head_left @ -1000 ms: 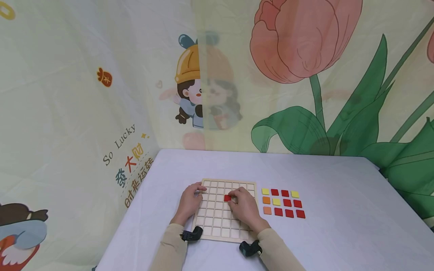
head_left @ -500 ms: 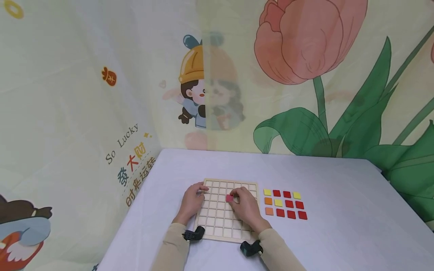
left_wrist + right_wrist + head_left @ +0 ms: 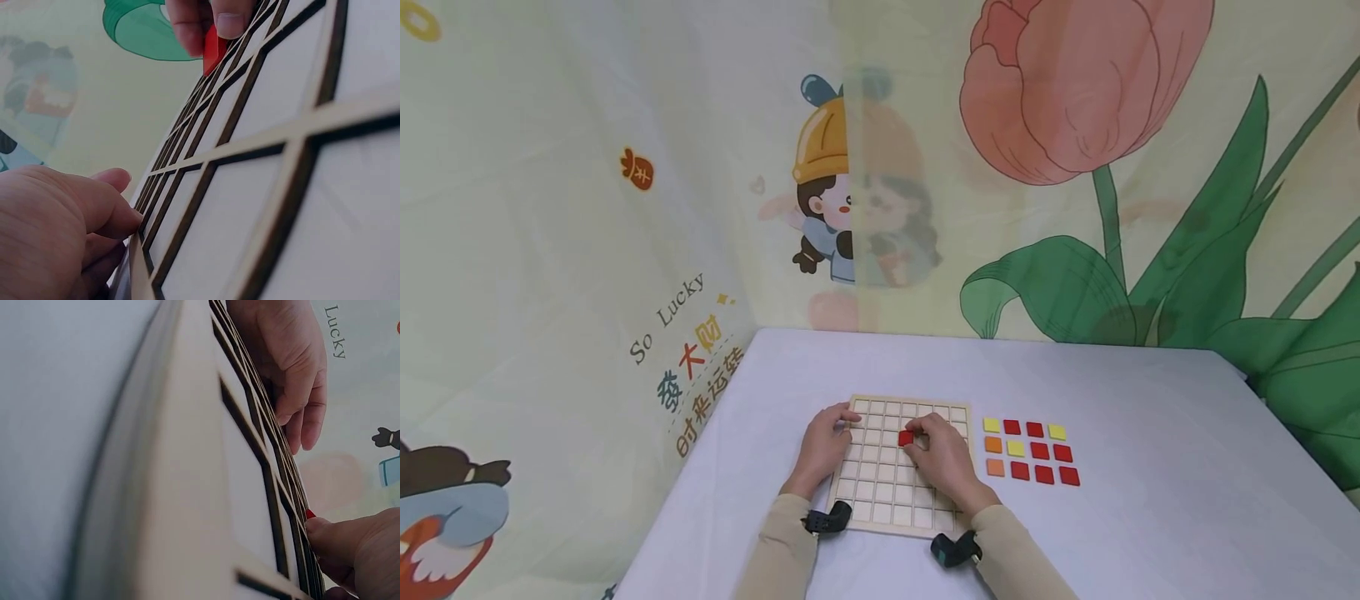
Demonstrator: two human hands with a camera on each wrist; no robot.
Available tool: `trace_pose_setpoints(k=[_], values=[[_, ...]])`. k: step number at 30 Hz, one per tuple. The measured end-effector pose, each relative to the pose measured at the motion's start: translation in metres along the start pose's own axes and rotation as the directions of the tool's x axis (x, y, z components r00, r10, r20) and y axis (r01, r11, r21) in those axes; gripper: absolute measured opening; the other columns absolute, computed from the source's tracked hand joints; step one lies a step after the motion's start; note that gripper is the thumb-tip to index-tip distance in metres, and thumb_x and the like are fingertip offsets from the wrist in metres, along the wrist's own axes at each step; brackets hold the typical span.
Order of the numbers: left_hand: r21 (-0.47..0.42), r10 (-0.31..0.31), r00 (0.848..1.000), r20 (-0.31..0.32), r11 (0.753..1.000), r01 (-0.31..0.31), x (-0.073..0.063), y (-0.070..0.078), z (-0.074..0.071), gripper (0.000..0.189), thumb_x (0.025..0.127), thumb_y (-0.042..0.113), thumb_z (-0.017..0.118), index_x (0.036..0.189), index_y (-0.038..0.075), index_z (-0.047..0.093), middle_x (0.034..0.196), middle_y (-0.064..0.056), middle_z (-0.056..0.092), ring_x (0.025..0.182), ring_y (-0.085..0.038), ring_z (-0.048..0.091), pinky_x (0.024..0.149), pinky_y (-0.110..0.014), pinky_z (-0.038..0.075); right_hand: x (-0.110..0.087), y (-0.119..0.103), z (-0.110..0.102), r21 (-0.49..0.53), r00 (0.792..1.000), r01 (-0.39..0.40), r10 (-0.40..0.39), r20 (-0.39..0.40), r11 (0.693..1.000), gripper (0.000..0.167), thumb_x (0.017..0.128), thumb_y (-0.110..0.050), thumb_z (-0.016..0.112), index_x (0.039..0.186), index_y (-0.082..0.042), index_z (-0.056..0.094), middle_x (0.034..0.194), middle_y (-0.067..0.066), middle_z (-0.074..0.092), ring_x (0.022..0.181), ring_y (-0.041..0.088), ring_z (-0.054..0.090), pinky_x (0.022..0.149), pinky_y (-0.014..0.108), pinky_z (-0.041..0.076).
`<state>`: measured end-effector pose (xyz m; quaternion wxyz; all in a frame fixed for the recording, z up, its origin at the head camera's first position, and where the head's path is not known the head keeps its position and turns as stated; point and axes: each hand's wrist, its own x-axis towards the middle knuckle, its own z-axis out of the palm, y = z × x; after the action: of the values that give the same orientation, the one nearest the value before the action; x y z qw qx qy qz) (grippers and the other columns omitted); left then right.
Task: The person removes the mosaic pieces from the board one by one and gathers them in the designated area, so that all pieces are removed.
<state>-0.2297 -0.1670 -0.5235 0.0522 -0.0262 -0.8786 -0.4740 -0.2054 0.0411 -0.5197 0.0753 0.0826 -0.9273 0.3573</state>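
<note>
A square wooden grid board (image 3: 883,473) with pale cells lies on the white table. My left hand (image 3: 823,443) holds its left edge, fingertips at the frame. In the left wrist view, the left hand's fingers (image 3: 115,212) sit at the rim. My right hand (image 3: 946,457) is over the board's upper middle and pinches a small red square tile (image 3: 906,437) between thumb and fingers. The left wrist view shows that red tile (image 3: 214,51) tilted up on its edge, close over the grid. In the right wrist view only a corner of the tile shows beside the thumb.
To the right of the board, rows of loose square tiles lie on the table (image 3: 1150,433): several red tiles (image 3: 1040,451), yellow tiles (image 3: 1016,448) and orange tiles (image 3: 993,445). A printed curtain (image 3: 1060,250) hangs behind the table and along its left side.
The red tile in my right fingers has changed its tilt slightly over the same part of the board. Both hands stay in nearly the same place; the head view has shifted a little.
</note>
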Motion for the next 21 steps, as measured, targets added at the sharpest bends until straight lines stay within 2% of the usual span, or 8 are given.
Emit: trace_pose_setpoints(k=[8,17,21], values=[[0.001,0.005,1.0,0.003,1.0,-0.005,0.0,0.003,0.0,0.026,0.086,-0.007,0.057,0.101,0.011,0.07,0.141,-0.012,0.053,0.137,-0.035,0.041,0.115,-0.051,0.032,-0.001,0.0,-0.002,-0.006,1.0,0.002,-0.002,-0.017,1.0,0.027,0.084,-0.015,0.077,0.109,-0.014,0.068,0.101,-0.004,0.06,0.085,0.011,0.054,0.078,0.03,0.054],[0.003,0.002,1.0,-0.003,1.0,-0.002,-0.002,0.001,0.0,0.026,0.086,-0.006,0.057,0.1,0.011,0.07,0.141,-0.013,0.053,0.137,-0.035,0.041,0.115,-0.051,0.031,-0.007,0.002,-0.009,0.055,0.999,-0.027,0.029,-0.029,0.998,0.031,0.085,-0.014,0.076,0.114,-0.012,0.067,0.108,-0.003,0.061,0.095,0.014,0.057,0.086,0.033,0.055],[-0.006,-0.006,1.0,0.001,1.0,0.006,-0.001,0.0,-0.001,0.026,0.086,-0.007,0.057,0.1,0.011,0.07,0.141,-0.013,0.053,0.138,-0.037,0.039,0.116,-0.053,0.03,-0.009,0.004,-0.013,0.047,0.999,-0.027,0.029,-0.027,0.999,0.034,0.086,-0.015,0.074,0.119,-0.012,0.067,0.108,-0.003,0.061,0.088,0.013,0.054,0.077,0.028,0.054]])
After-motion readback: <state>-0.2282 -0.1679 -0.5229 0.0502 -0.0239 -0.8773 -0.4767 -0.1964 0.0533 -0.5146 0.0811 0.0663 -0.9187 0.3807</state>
